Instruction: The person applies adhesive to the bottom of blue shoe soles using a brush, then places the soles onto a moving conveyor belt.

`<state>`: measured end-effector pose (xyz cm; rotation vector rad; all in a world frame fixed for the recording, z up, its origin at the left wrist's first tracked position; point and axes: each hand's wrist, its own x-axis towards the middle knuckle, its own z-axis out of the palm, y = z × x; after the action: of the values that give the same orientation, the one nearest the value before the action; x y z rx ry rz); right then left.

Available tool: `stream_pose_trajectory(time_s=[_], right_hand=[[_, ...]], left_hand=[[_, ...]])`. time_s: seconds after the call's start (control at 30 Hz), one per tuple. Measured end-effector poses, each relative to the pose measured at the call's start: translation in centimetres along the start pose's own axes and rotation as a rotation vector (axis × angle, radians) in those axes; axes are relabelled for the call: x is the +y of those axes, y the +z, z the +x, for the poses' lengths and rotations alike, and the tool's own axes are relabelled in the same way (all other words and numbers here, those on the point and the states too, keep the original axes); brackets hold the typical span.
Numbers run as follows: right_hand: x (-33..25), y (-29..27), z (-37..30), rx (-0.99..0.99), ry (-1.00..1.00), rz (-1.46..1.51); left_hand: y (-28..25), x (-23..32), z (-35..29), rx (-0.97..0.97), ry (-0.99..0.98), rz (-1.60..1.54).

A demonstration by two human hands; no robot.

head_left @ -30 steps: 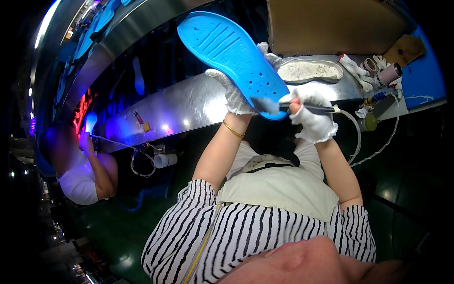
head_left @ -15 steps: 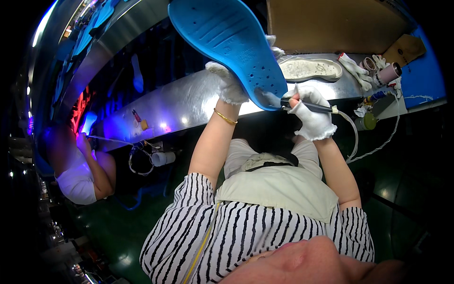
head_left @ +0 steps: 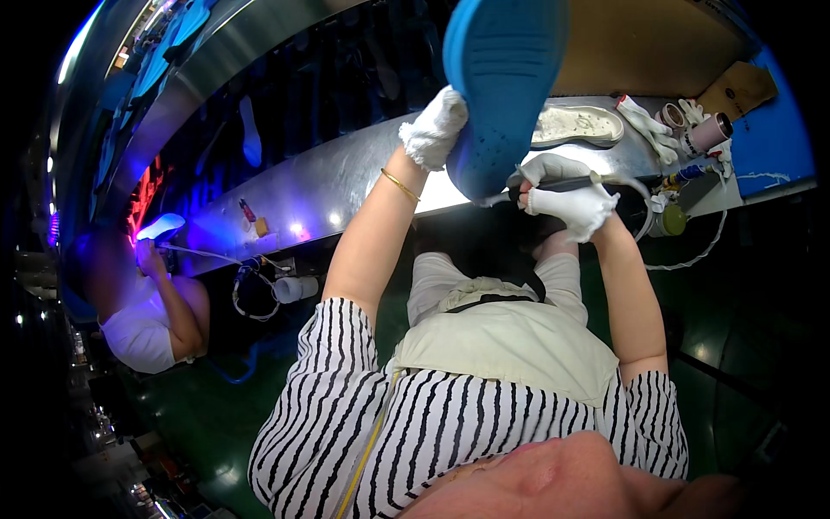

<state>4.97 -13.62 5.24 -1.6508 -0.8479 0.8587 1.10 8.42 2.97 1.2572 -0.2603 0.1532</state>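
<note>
A blue shoe sole (head_left: pixel 504 86) is held up over the bench, tilted so that its grooved, dotted face looks foreshortened. My left hand (head_left: pixel 437 130), in a white glove, grips its left edge; the fingers behind it are hidden. My right hand (head_left: pixel 566 197), in a white glove with bare fingertips, is closed round a dark-handled brush (head_left: pixel 562 184) with a pale tube (head_left: pixel 638 186) running from its back end. The brush's tip is at the sole's lower end; whether it touches cannot be made out. Behind the right hand, a white sole (head_left: pixel 577 126) lies on the bench.
The metal bench (head_left: pixel 311 177) runs across, with a cardboard box (head_left: pixel 648 48) behind. White gloves (head_left: pixel 650 130), pink cylinders (head_left: pixel 709 134) and a green-lidded jar (head_left: pixel 670 221) crowd its right end. At the left, a co-worker (head_left: pixel 151 303) holds a glowing sole (head_left: pixel 162 227).
The blue sole has swung to the right and tipped more edge-on. My left hand has risen with it. My right hand has turned, bringing the brush tip to the sole's lower end.
</note>
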Motion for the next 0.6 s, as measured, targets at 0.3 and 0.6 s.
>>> stream_pose_trajectory(time_s=[0.3,0.6], right_hand=[[-1.4,1.2,0.8,0.107,-0.294,-0.192],[-1.1,0.5,1.7,0.086,-0.242,0.028]], left_hand=[[0.4,0.7,1.7,0.041,-0.368,0.067],[0.2,1.1,1.7,0.159,-0.579,0.084]])
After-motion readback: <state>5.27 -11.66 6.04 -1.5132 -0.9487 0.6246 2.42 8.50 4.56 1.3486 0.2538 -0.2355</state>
